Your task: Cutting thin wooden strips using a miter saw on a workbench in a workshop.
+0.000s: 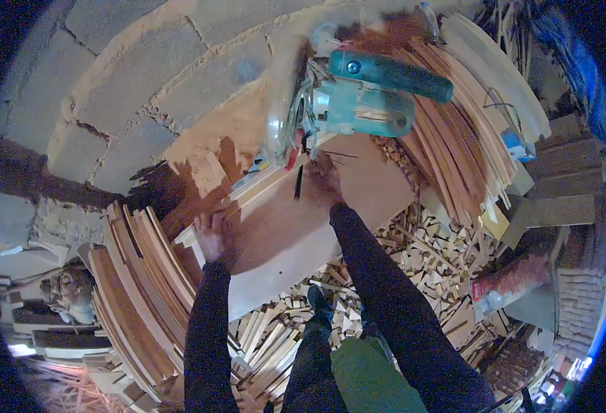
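A teal miter saw (379,117) with a clear blade guard stands over a pale plywood board (372,172) that has a dark slot. My left hand (213,234) rests at the board's left end, fingers apart over the light wooden strip (249,191) along the back edge. My right hand (325,180) is just below the blade, beside the slot; its fingers are blurred and shadowed, so I cannot tell what, if anything, they hold.
Long wooden strips are stacked at left (120,289) and right (461,158). Offcuts (441,248) cover the ground around my feet. A block wall (131,76) stands behind. A red-and-clear bag (506,286) lies at right, and blue sheeting (571,76) hangs at upper right.
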`<state>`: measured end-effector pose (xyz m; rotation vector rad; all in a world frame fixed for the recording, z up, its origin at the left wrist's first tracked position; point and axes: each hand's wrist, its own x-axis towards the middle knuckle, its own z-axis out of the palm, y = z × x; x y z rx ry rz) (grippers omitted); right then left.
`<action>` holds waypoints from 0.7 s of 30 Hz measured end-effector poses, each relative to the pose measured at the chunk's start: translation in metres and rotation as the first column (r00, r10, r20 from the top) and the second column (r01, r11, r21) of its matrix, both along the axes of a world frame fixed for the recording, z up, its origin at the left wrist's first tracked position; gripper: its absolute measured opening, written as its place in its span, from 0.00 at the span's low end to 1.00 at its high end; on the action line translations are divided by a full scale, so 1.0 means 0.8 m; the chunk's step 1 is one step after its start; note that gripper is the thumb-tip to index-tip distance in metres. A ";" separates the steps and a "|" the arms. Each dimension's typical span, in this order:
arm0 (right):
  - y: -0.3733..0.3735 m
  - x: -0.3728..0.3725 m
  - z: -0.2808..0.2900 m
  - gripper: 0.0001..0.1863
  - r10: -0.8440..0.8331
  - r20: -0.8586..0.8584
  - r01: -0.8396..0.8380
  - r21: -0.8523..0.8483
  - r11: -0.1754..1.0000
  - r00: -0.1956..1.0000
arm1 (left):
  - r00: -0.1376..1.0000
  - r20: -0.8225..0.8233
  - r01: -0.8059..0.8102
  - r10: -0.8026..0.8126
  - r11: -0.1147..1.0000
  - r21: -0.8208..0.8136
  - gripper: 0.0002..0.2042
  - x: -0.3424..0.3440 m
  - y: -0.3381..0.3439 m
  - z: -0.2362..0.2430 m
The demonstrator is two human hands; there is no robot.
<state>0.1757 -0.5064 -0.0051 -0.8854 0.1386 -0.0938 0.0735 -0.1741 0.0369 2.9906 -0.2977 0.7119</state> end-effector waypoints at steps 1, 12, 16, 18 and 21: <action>0.000 0.002 -0.003 0.04 0.067 -0.021 -0.060 0.233 0.971 0.998 | 0.999 -0.046 -0.010 0.009 1.000 -0.020 0.09 0.001 -0.002 0.002; 0.014 0.010 -0.020 0.06 -0.049 -0.042 0.060 0.316 0.947 0.998 | 0.993 0.087 0.086 -0.082 0.995 -0.043 0.07 -0.004 -0.018 0.027; 0.016 0.013 -0.042 0.06 -0.003 -0.124 0.068 0.522 0.851 0.992 | 0.997 0.030 0.072 -0.069 0.993 -0.088 0.08 -0.001 -0.012 0.019; 0.018 0.022 -0.050 0.07 -0.083 -0.088 0.110 0.383 0.917 0.993 | 0.996 0.073 0.061 -0.056 0.996 -0.065 0.08 0.001 -0.011 0.016; 0.016 0.027 -0.052 0.09 -0.068 0.018 0.064 0.166 0.984 0.998 | 0.996 0.081 0.046 -0.042 0.998 -0.049 0.07 0.001 -0.013 0.014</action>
